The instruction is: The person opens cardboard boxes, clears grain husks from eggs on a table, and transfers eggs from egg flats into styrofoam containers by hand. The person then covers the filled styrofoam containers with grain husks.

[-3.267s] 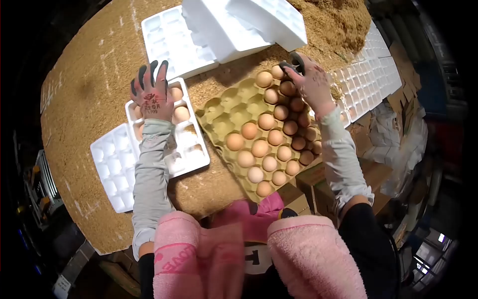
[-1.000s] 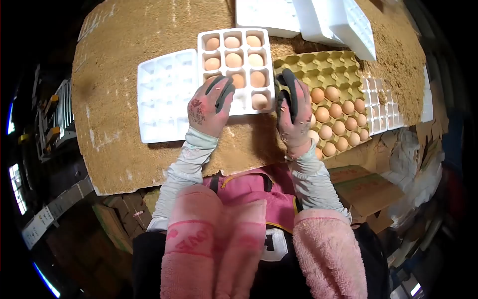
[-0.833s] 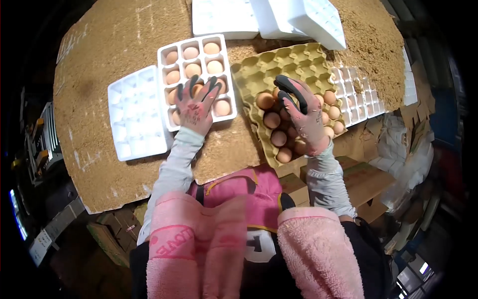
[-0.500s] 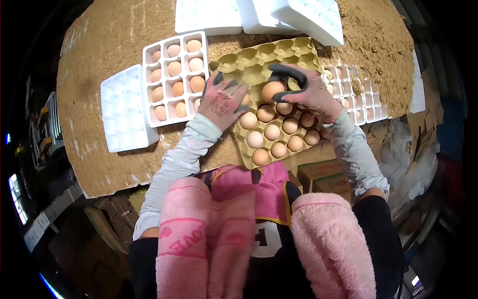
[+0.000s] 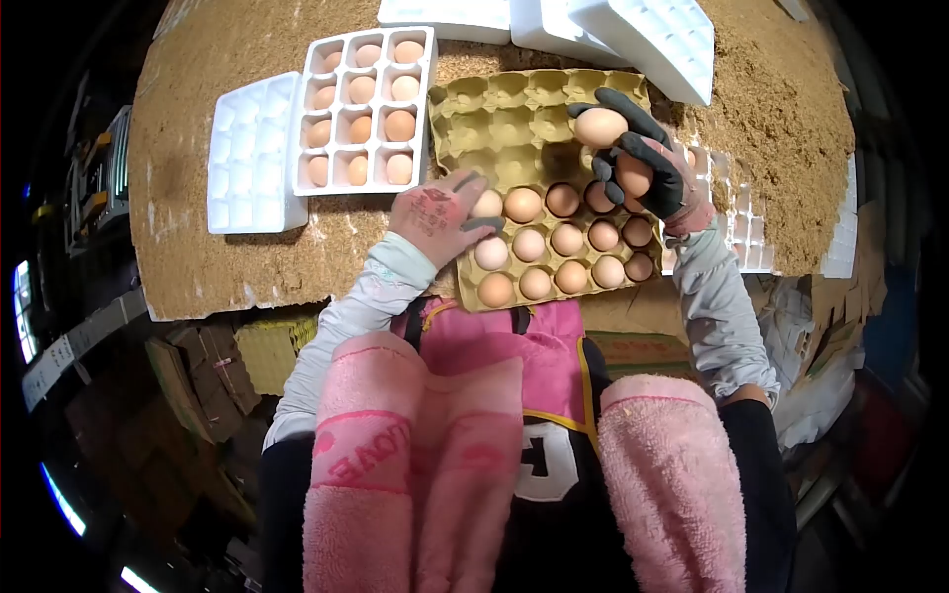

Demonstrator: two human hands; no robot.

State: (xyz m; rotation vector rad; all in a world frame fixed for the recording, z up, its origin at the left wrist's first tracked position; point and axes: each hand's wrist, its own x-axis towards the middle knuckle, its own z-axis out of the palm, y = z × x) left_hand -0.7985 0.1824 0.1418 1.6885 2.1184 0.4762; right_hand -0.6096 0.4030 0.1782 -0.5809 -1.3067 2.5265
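My right hand [image 5: 657, 173], in a pink glove with dark fingers, is turned partly upward over the tray's right side. It holds two eggs: a paler egg [image 5: 600, 128] at the fingertips and a browner egg [image 5: 634, 176] nearer the palm. My left hand [image 5: 440, 217], in a similar glove, is at the left edge of the olive-green egg tray [image 5: 443, 148]. Its thumb and fingers curve around a pale egg [image 5: 486, 204] sitting in that tray. Brown eggs, such as this egg [image 5: 523, 205], fill the near rows; the far rows are bare cups.
A white foam tray [image 5: 300, 158] full of eggs stands to the left, beside an empty white foam tray [image 5: 255, 212]. More white foam pieces [image 5: 657, 44] lie at the back. On the right, another white tray [image 5: 761, 232] sits near a sawdust-like layer [image 5: 791, 128] covering the table.
My right hand has lifted and turned, now with two eggs showing in it. My left hand has moved nearer along the tray's left edge. The camera view has shifted.
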